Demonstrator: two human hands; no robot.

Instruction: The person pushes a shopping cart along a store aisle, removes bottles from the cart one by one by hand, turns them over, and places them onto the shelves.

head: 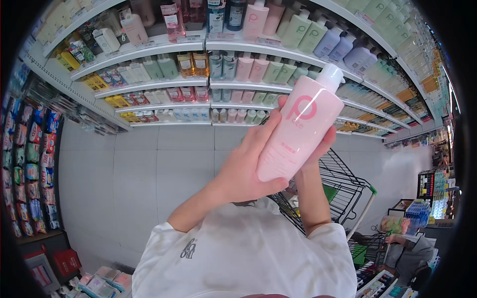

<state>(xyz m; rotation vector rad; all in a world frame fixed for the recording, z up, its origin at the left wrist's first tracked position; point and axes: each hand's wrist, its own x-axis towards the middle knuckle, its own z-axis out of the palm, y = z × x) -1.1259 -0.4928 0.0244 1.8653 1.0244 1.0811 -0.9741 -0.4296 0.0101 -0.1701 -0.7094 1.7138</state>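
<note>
Between my two hands is a large pink plastic bottle [302,126] with a whitish cap [330,76], tilted so its top leans up and to the right. A big pink letter mark and small printed lines cover its front. My left hand [249,164] wraps the bottle's left side and lower end, its thumb along the base. On the right side, my right hand [322,145] supports it from behind, and most of that palm is hidden by the bottle. Similar pink pump bottles [255,20] stand on the shelf beyond.
Store shelves [246,45] curve across the front, lined with bottles. A black wire shopping cart [335,167] stands close by my right arm. Another person [406,253] holds a second cart [367,246] at lower right. Packaged goods fill a rack [31,167] at left. Grey floor tiles [134,186] lie between.
</note>
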